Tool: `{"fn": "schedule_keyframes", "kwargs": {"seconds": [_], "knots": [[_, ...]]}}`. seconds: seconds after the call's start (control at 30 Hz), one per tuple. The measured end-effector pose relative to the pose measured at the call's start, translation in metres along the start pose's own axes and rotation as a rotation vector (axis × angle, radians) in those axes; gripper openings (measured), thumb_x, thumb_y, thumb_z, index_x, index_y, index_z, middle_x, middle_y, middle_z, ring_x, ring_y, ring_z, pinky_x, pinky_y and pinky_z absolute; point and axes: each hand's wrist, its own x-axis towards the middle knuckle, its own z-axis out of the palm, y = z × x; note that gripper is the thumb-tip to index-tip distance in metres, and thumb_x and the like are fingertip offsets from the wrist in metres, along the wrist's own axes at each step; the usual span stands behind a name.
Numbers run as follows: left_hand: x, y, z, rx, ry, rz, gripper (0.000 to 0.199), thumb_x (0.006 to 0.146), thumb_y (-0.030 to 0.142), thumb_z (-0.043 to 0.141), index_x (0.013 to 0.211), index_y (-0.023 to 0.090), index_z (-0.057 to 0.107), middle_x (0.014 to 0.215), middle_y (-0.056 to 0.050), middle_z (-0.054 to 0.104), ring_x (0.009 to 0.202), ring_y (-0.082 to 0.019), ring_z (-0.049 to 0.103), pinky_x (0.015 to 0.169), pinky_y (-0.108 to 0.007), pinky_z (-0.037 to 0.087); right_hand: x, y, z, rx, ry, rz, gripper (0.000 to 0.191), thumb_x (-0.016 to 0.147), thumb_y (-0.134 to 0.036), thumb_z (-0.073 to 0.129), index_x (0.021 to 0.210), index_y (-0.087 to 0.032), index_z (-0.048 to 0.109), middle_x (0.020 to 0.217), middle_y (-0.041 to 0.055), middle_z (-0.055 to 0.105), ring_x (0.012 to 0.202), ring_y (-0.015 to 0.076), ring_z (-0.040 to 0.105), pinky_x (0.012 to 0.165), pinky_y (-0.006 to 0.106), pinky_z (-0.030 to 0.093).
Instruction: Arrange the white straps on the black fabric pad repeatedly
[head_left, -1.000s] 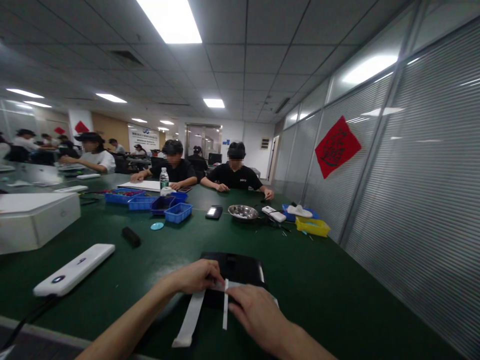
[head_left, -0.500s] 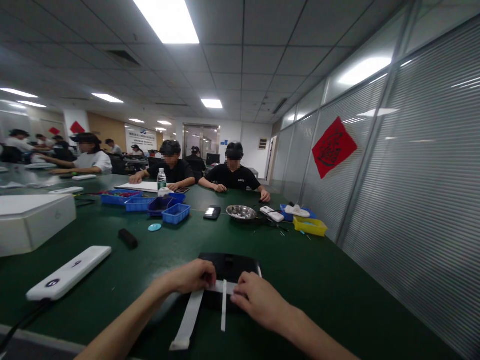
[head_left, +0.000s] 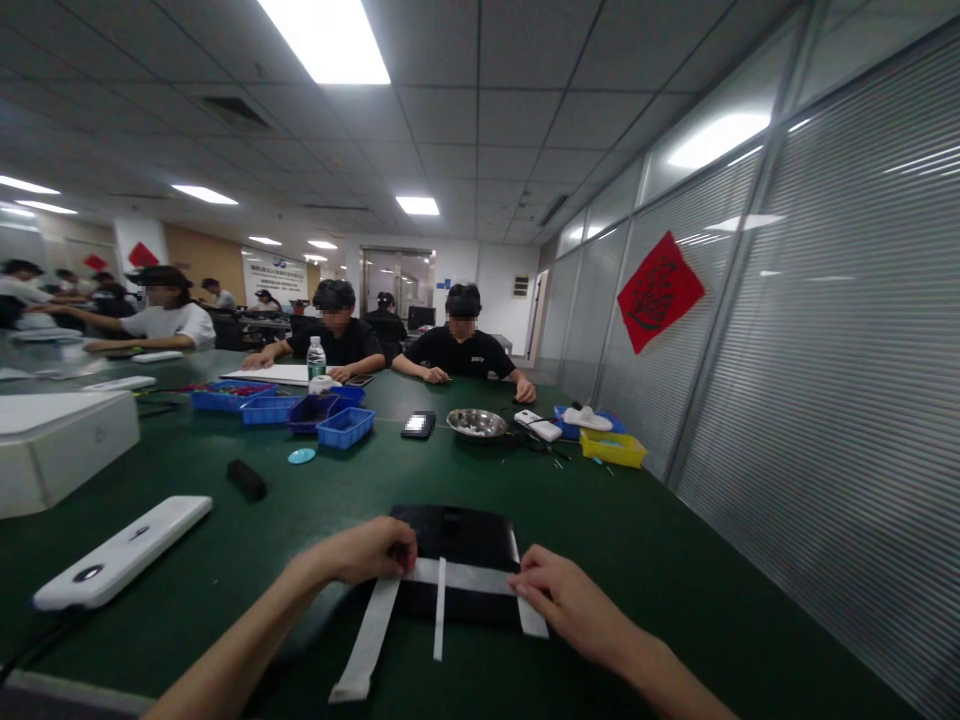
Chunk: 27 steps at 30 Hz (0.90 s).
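Observation:
A black, slightly curved panel (head_left: 472, 528) lies on the table in front of me, with a wide white band (head_left: 469, 577) running across it. My left hand (head_left: 379, 550) is closed at the band's left end, fingertips curled against it. At the other end, my right hand (head_left: 559, 595) pinches the band near the panel's right edge. From the left end a ribbed white strap (head_left: 367, 650) hangs toward me, and a short white end (head_left: 532, 617) shows below my right fingers. A narrow white strip (head_left: 439, 610) crosses the middle of the band.
A white power bank-like device (head_left: 124, 555) with a cable lies at left, near a black cylinder (head_left: 247, 480) and a white box (head_left: 67, 445). Farther off are blue bins (head_left: 346, 428), a metal bowl (head_left: 477, 424) and a yellow tray (head_left: 612, 450). Co-workers sit across the table.
My right hand has slid right along the white band, uncovering more of it and the short end at the panel's right edge. My left hand remains at the left end.

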Motion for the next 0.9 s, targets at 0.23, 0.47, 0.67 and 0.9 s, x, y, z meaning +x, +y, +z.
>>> {"fn": "schedule_keyframes", "kwargs": {"seconds": [0.23,0.47,0.67,0.9], "knots": [[-0.001,0.001,-0.002,-0.027,-0.009,-0.073,0.019,0.075,0.023,0.057,0.091,0.022,0.066,0.093,0.001,0.067,0.084,-0.016,0.060,0.070,-0.023,0.044,-0.002,0.001,0.001,-0.014,0.009,-0.044,0.027,0.091,-0.026,0.044,0.097,-0.022,0.069,0.104,0.0035,0.058,0.094,0.0152,0.055,0.081,0.026,0.043],[-0.002,0.005,-0.003,-0.044,-0.005,-0.090,0.020,0.074,0.024,0.058,0.092,0.022,0.067,0.093,0.000,0.068,0.085,-0.017,0.061,0.071,-0.024,0.044,-0.002,0.003,0.005,-0.027,0.037,-0.043,0.026,0.091,-0.027,0.043,0.096,-0.022,0.069,0.103,0.0034,0.058,0.092,0.0155,0.056,0.080,0.027,0.044],[-0.004,0.005,-0.006,-0.086,-0.015,-0.074,0.021,0.074,0.026,0.058,0.092,0.021,0.068,0.093,0.000,0.068,0.085,-0.017,0.061,0.072,-0.024,0.045,-0.001,0.007,0.008,0.032,0.048,-0.021,0.026,0.090,-0.030,0.045,0.099,-0.022,0.068,0.106,0.0034,0.057,0.094,0.0159,0.055,0.082,0.027,0.043],[-0.010,-0.001,-0.010,-0.108,-0.058,0.014,0.024,0.072,0.021,0.059,0.093,0.021,0.068,0.096,0.000,0.067,0.084,-0.015,0.060,0.071,-0.022,0.044,0.003,0.013,0.004,0.148,0.055,0.041,0.026,0.088,-0.031,0.047,0.098,-0.021,0.070,0.102,0.0041,0.060,0.093,0.0166,0.056,0.081,0.028,0.043]]}}
